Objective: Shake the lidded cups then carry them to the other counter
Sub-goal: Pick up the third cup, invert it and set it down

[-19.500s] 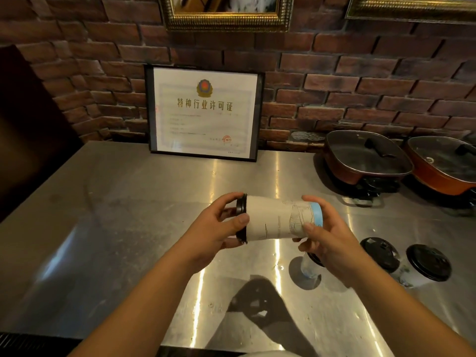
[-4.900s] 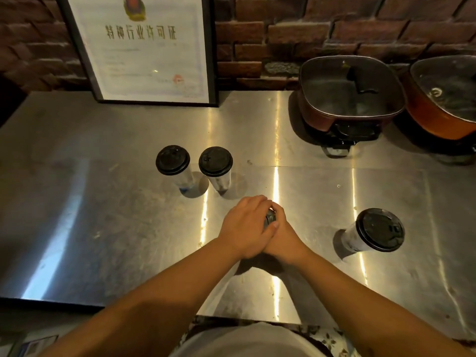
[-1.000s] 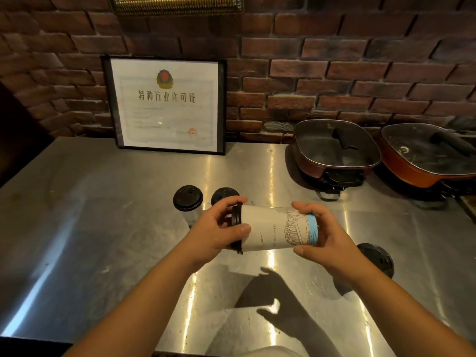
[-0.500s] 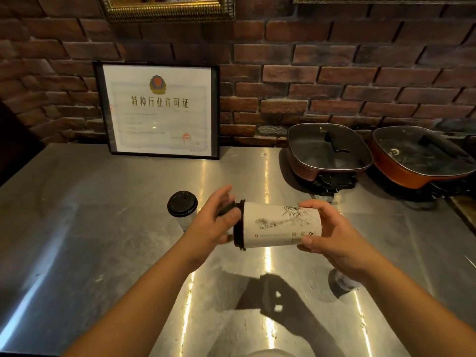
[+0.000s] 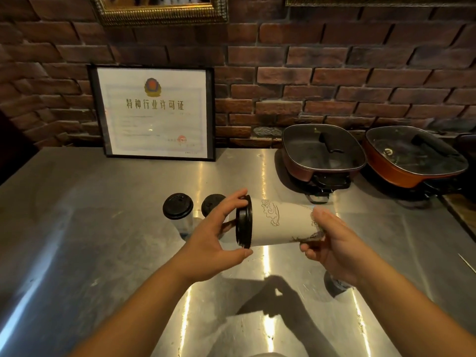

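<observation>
I hold a white paper cup [image 5: 279, 222] with a black lid on its side above the steel counter [image 5: 90, 240], lid end to the left. My left hand [image 5: 213, 235] grips the lid end and my right hand [image 5: 332, 240] grips the base. Two more black-lidded cups stand upright behind my left hand: one [image 5: 178, 210] in full view, the other [image 5: 212, 203] partly hidden by my fingers. A fourth cup [image 5: 334, 284] shows only as a dark sliver under my right wrist.
A framed certificate [image 5: 154, 112] leans on the brick wall at the back. Two lidded electric pans, one [image 5: 322, 153] and another [image 5: 414, 158], sit at the back right. A thin stick [image 5: 467, 264] lies near the counter's right edge.
The cup has turned about its long axis between my hands, so a cloud drawing now faces up. My left thumb has closed under the lid rim. The view has shifted slightly.
</observation>
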